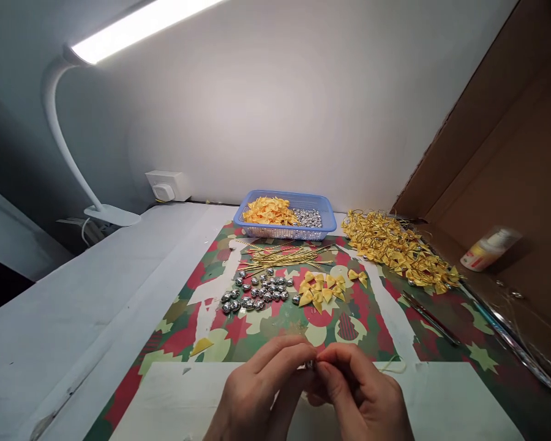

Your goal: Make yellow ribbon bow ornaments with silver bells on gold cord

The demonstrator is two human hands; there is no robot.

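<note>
My left hand (269, 376) and my right hand (356, 383) meet at the front of the table, fingertips pressed together. Between the left fingertips shows a small part of a silver jingle bell (310, 364); the rest is covered by fingers. The right thumb and forefinger pinch right beside it, and what they grip is hidden. A thin pale cord (397, 365) loops out past the right hand. Beyond the hands lie several loose silver bells (266, 294), a group of yellow ribbon bows (321, 289) and a bundle of gold cords (289, 257).
A blue basket (280, 233) of yellow bows and silver bells stands by the wall. To its right is a heap of finished-looking bows with cords (395, 248). Tweezers (430, 318), a bottle (489, 250), a cardboard wall (496, 135) and a lamp (57, 116) flank the space.
</note>
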